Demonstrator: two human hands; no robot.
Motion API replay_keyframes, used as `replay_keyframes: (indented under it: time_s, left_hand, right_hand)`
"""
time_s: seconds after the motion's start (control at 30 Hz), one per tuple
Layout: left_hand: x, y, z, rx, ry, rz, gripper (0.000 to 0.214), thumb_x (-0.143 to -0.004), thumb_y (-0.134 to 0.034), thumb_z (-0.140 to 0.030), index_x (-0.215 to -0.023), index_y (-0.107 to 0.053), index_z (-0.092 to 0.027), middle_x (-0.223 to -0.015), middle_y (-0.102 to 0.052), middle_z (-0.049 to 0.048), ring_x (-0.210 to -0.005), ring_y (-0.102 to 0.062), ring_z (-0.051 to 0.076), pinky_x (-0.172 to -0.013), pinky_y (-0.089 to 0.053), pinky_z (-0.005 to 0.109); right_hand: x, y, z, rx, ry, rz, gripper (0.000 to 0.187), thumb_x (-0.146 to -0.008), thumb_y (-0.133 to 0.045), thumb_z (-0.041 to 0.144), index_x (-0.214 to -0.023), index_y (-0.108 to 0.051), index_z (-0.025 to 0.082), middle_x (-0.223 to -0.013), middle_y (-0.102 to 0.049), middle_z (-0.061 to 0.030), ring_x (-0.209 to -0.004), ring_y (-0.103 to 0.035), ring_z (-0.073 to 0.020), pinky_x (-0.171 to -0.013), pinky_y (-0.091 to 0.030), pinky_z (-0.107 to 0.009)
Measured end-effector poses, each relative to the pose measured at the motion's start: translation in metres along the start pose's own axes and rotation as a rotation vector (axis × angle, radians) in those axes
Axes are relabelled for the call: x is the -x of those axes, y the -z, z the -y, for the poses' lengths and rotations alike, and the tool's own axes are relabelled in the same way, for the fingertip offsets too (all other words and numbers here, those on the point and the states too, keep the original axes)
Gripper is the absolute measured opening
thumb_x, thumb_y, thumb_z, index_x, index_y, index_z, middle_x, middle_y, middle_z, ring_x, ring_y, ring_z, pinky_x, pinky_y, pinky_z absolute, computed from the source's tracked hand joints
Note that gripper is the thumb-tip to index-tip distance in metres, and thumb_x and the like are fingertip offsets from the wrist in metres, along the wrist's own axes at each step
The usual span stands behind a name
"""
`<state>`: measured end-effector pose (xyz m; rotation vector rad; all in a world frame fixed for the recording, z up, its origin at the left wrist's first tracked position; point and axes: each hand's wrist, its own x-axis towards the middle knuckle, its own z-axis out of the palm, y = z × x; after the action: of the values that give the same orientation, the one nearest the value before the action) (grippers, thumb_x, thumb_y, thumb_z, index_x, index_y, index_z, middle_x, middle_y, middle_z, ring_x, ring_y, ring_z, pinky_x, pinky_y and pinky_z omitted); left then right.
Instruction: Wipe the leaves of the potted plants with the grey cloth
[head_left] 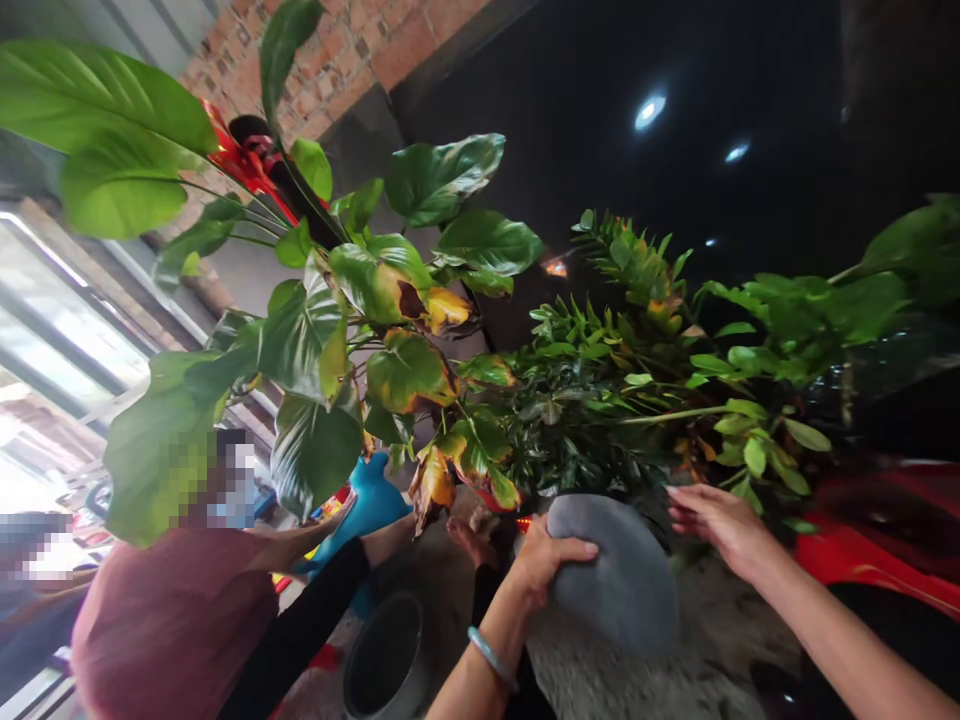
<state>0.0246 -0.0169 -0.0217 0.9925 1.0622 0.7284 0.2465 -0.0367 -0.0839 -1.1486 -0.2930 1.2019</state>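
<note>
My left hand (541,556), with a pale jade-coloured bangle (491,658) on its wrist, grips the left edge of a smooth, grey, rounded thing (619,585), thumb on top. What kind of thing it is I cannot make out. To its right, my right hand (716,522) reaches in at the foot of the green plants (754,420). Its fingers are drawn together, and whatever is between their tips is too small to name. Large leaves with yellow and brown edges (412,370) hang ahead of my left hand.
A person in a pink shirt (176,620) sits or crouches at the left, near a blue thing (367,500). A dark round bucket (386,650) stands left of my left arm. Something glossy red (885,540) is at the right. A dark shiny wall (675,100) rises behind the plants.
</note>
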Motion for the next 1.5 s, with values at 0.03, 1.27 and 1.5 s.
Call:
replay_keyframes:
  time_s: [0.03,1.27,1.5]
  left_hand:
    - [0.004,0.003,-0.005,-0.001,-0.011,0.033,0.050,-0.029,-0.087,-0.022,-0.076,-0.072,-0.011,-0.068,-0.071,0.0061,-0.063,-0.062,0.021,-0.064,-0.049,0.033]
    - [0.001,-0.001,-0.058,-0.024,-0.236,0.153,0.049,-0.030,-0.087,-0.020,-0.077,-0.074,-0.014,-0.070,-0.072,0.0029,-0.063,-0.062,0.018,-0.064,-0.051,0.029]
    - [-0.016,0.011,-0.070,0.384,-0.353,-0.263,0.046,-0.039,-0.086,-0.030,-0.081,-0.069,-0.017,-0.074,-0.073,0.0024,-0.068,-0.067,0.019,-0.068,-0.053,0.031]
  right_hand:
    - [0.001,0.000,0.001,0.009,-0.003,0.001,0.025,-0.049,-0.081,0.007,-0.056,-0.061,0.021,-0.043,-0.062,0.0013,-0.039,-0.061,-0.0171,-0.038,-0.052,-0.026]
    - [0.012,-0.008,0.007,0.359,-0.052,0.116,0.011,-0.052,-0.056,0.012,-0.051,-0.062,0.021,-0.040,-0.055,0.0030,-0.038,-0.052,-0.0119,-0.037,-0.040,-0.021]
    - [0.013,-0.011,0.005,0.388,-0.041,0.117,0.012,-0.052,-0.057,0.015,-0.057,-0.066,0.021,-0.047,-0.061,0.0012,-0.041,-0.056,-0.0130,-0.039,-0.042,-0.022]
